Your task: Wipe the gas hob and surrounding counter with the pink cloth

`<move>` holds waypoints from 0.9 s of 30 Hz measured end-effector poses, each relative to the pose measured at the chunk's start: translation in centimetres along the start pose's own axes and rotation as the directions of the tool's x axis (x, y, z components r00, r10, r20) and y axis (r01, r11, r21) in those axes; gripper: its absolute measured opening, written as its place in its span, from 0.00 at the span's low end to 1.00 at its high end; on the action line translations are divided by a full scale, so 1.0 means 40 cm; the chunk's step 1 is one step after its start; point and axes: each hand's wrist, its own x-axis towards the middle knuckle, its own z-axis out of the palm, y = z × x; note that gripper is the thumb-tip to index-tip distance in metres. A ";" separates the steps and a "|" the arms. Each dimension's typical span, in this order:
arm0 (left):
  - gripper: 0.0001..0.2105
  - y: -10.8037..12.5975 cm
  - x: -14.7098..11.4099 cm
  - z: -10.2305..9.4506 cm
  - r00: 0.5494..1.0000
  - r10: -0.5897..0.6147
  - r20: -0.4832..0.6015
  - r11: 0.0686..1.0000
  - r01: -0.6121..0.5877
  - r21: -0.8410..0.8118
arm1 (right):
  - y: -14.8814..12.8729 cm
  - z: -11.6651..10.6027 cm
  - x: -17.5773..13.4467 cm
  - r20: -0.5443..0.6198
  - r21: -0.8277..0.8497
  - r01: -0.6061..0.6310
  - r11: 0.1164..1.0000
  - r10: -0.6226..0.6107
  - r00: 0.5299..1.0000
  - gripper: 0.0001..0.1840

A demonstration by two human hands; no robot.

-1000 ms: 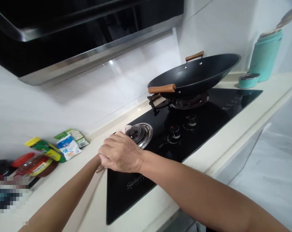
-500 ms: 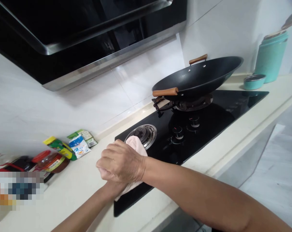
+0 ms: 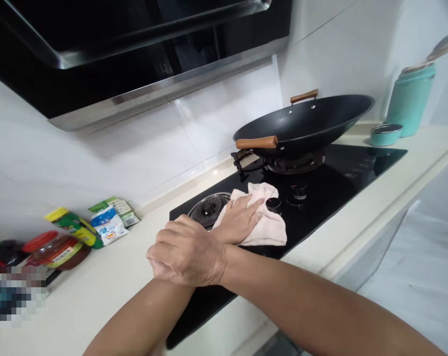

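Observation:
My left hand [image 3: 240, 220] lies flat on a pale pink cloth [image 3: 266, 230], fingers spread and pressing it onto the black glass cooktop [image 3: 338, 198]. The cloth is bunched around the near control knob [image 3: 273, 203] and beside the left burner [image 3: 209, 210]. Crossing over my left forearm is my right arm. My right hand [image 3: 186, 252] is closed with its knuckles up, above the cooktop's left edge; whatever its curled fingers may hold is hidden.
A black wok [image 3: 305, 121] with wooden handles sits on the right burner. A second knob [image 3: 298, 190], a teal bowl [image 3: 386, 136] and a teal canister [image 3: 411, 101] are to the right. Red-lidded jar [image 3: 66, 252] and packets [image 3: 110, 225] stand left. The range hood [image 3: 153, 54] overhangs.
My left hand has slid rightward with the cloth from beneath my right hand toward the knob, and the cloth has spread out. My right hand has stayed nearly in place, still closed.

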 end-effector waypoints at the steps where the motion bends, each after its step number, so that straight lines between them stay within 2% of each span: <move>1: 0.25 -0.003 0.028 -0.001 1.000 -0.005 0.008 1.000 0.005 0.021 | 0.002 0.002 -0.003 -0.006 0.000 -0.004 1.000 0.004 1.000 0.09; 6: 0.28 -0.045 0.165 0.002 0.973 -0.221 0.071 0.964 0.206 0.171 | 0.011 0.007 -0.010 0.063 0.009 -0.022 1.000 0.022 0.998 0.11; 12: 0.27 -0.125 0.257 -0.017 0.922 -0.365 0.130 0.928 0.348 0.137 | 0.022 0.013 -0.009 0.101 0.013 -0.103 0.995 0.101 0.990 0.11; 16: 0.31 -0.203 0.304 -0.034 0.864 -0.477 0.163 0.879 0.463 0.116 | 0.024 -0.002 -0.005 0.092 0.010 -0.107 0.994 0.106 0.990 0.11; 22: 0.30 -0.344 0.337 -0.038 0.761 -0.638 0.118 0.770 0.627 0.119 | 0.018 -0.030 -0.002 0.118 0.042 -0.107 0.993 0.102 0.988 0.13; 24: 0.29 -0.389 0.330 -0.039 0.725 -0.681 0.102 0.732 0.669 0.128 | 0.020 -0.037 0.000 0.128 0.035 -0.112 0.993 0.106 0.986 0.15; 27: 0.29 -0.449 0.303 -0.044 0.695 -0.714 0.089 0.699 0.701 0.141 | 0.024 -0.043 0.004 0.121 0.019 -0.113 0.993 0.110 0.986 0.17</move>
